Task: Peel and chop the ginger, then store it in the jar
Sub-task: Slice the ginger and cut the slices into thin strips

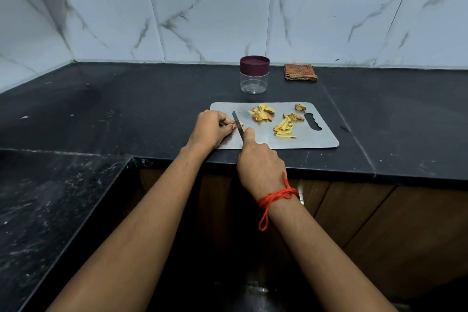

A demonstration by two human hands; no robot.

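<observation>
Stage in hand: chopping. Storage not begun.

A flat grey rectangular cutting board (278,141) with a handle slot lies on the black stone counter (126,109), just right of frame centre and close to the counter's front edge. It is judged to be placed there so both forearms reach it easily.

Left hand (211,129): the fingers are curled, with the tips pressed down on a small pale-yellow piece of peeled ginger (241,124) at the board's left end. The piece is pinned to the board and largely hidden by the fingertips. The curl is judged to keep the tips behind the blade.

Right hand (258,162): the fingers are wrapped round the handle of a narrow steel knife (237,124), and the handle itself is hidden in the fist. One digit is laid along the back of the blade, probably for downward control; which digit cannot be told. The blade is set just beside the left fingertips, against the held piece.

A heap of thin yellow ginger strips (285,129) is seen right of centre on the board, apart from the cutting spot. Brownish peel scraps (262,114) are gathered along the far edge, apparently kept separate as waste.

A clear round jar with a dark maroon lid (254,76) stands behind the board, above frame centre. The lid is on and the jar looks empty. A folded brown checked cloth (300,72) lies to its right by the tiled wall.
</observation>
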